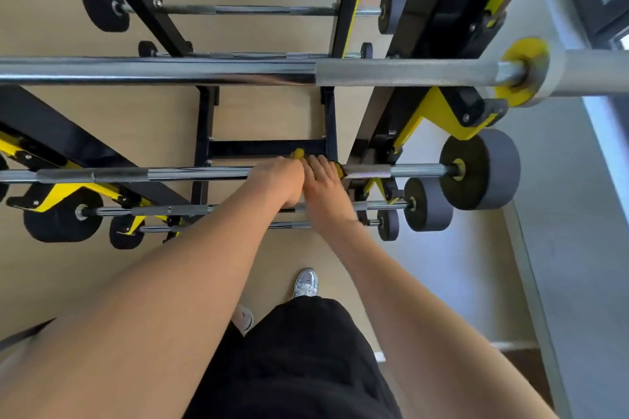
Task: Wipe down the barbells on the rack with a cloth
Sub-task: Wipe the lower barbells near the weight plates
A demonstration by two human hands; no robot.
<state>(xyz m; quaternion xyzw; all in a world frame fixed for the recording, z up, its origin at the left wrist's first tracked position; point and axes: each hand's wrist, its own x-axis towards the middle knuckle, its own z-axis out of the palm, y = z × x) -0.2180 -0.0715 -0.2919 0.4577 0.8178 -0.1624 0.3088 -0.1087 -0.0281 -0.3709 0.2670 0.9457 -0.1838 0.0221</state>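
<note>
One barbell (170,174): left hand (279,177), right hand (323,182) grip cloth (299,154) round it

Upper barbell (204,70): glossy chrome metal, matt knurled stretch.
Lower barbell (170,173): shiny metal, rough knurled bands.
Weight plates (483,168): matt grey, rubber-like.
Rack (269,148): black painted metal.
Cloth (299,153): yellow fabric.
Floor (85,44): smooth, wood-look.

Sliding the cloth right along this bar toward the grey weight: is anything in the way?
Likely yes: just right of the right hand and yellow cloth, the bar crosses the rack's black-and-yellow support, which seems to cradle it from below. Past that, bare bar runs to the grey weight.
</note>
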